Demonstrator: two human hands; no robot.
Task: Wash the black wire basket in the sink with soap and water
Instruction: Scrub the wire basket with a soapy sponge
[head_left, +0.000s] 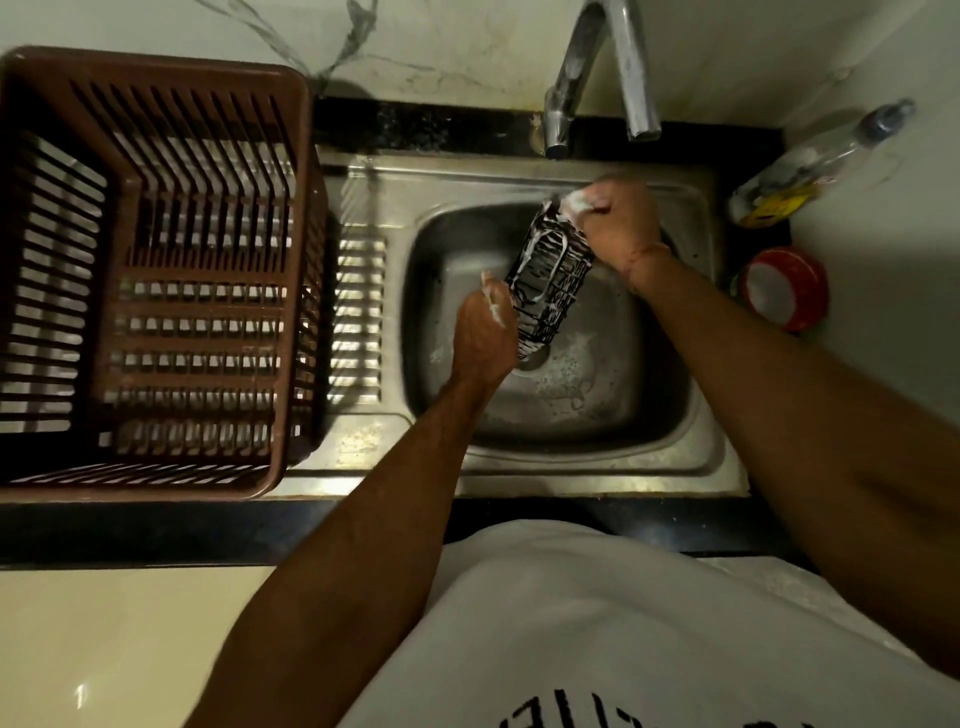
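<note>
The black wire basket, streaked with white soap foam, is held tilted over the steel sink bowl, above the drain. My left hand grips its lower left side. My right hand is closed at the basket's upper end, with a foamy white lump under the fingers; I cannot tell whether it is a sponge or only suds. Both hands carry foam. No water runs from the tap.
A large brown slatted plastic crate stands on the drainboard at the left. At the right of the sink are a clear bottle with a yellow label and a red round tub. A black counter edge runs along the front.
</note>
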